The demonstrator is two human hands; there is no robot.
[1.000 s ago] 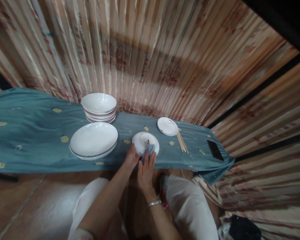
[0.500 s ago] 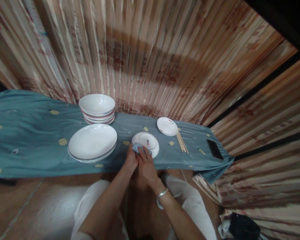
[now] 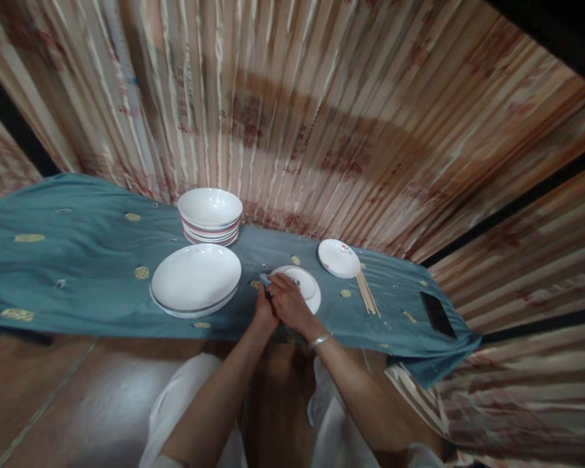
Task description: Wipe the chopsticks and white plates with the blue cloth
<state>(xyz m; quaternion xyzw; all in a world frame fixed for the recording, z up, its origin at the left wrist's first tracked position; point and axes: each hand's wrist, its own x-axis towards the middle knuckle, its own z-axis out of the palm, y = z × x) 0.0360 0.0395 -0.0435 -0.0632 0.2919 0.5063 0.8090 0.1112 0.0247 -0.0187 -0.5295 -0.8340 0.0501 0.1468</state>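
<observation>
A small white plate is upside down in front of me, its foot ring and a dark mark on the base showing. At its left near edge is my left hand, closed against the rim with its fingertips mostly hidden. My right hand, wearing a silver bangle, reaches across the plate's underside and presses a light blue cloth at the left rim. Most of the cloth lies under those fingers. The two hands touch each other.
Large white plates are stacked to the left, with stacked bowls behind them. Rightward are a small patterned plate, several chopsticks and a black phone on the green tablecloth. A pleated curtain hangs behind the table.
The right hand has shifted up and left over the plate, and it now covers more of the cloth. The whole view has turned slightly left. The left hand stays at the plate's rim.
</observation>
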